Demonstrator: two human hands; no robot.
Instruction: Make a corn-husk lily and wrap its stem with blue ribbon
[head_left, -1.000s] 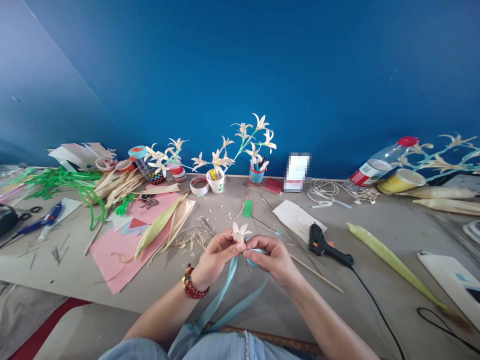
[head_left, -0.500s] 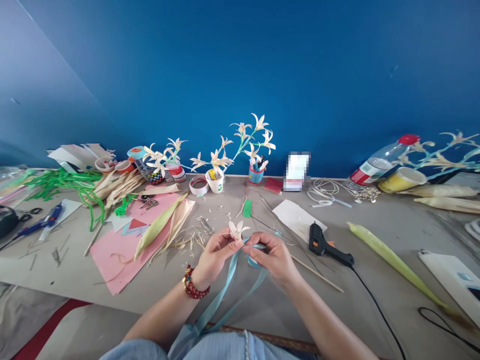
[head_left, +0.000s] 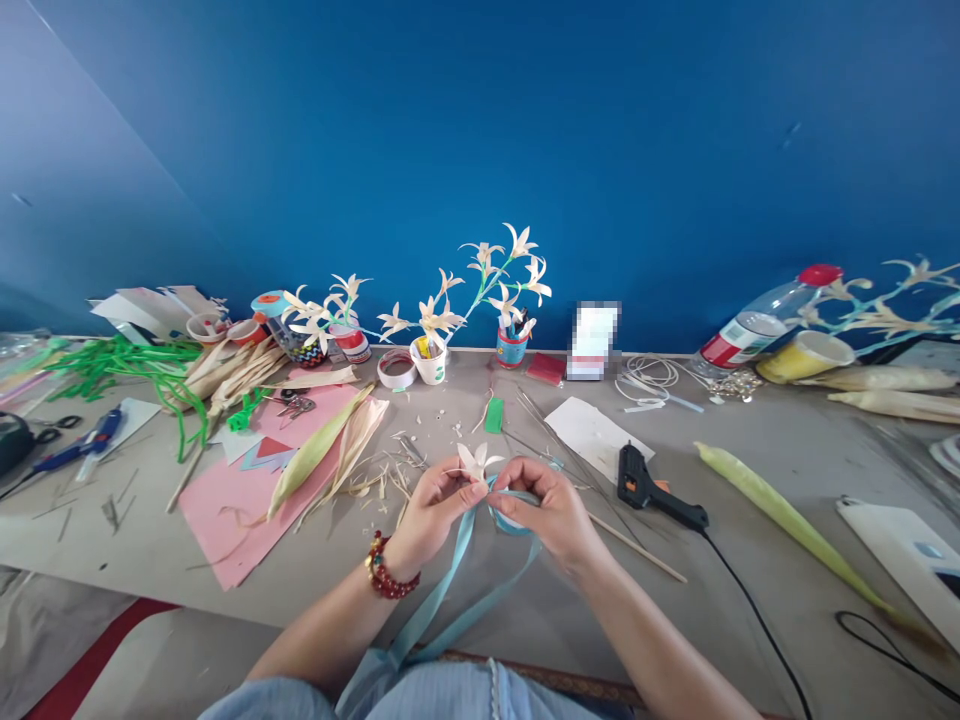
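Between thumb and fingers, my left hand (head_left: pixel 444 502) pinches a small cream flower (head_left: pixel 477 460) by its base, petals pointing up. Close beside it on the right, my right hand (head_left: pixel 546 505) is closed on a light-blue ribbon (head_left: pixel 454 568) right at the flower's base. The ribbon loops under my right hand and hangs in two lengths down to my lap. Whatever stem lies under the ribbon is hidden by my fingers. A red bead bracelet (head_left: pixel 386 568) circles my left wrist.
A black glue gun (head_left: pixel 656 490) lies to the right, its cable running toward me. A pale green corn husk (head_left: pixel 787 525) is farther right. Pink paper (head_left: pixel 225 520) with husks is on the left. Cups with finished flower sprays (head_left: pixel 431 320) line the blue wall, near a tilted bottle (head_left: pixel 757 330).
My right hand has shifted slightly, its fingers more curled around the ribbon beside the flower. The ribbon loop beneath has moved a little. My left hand stays nearly still.
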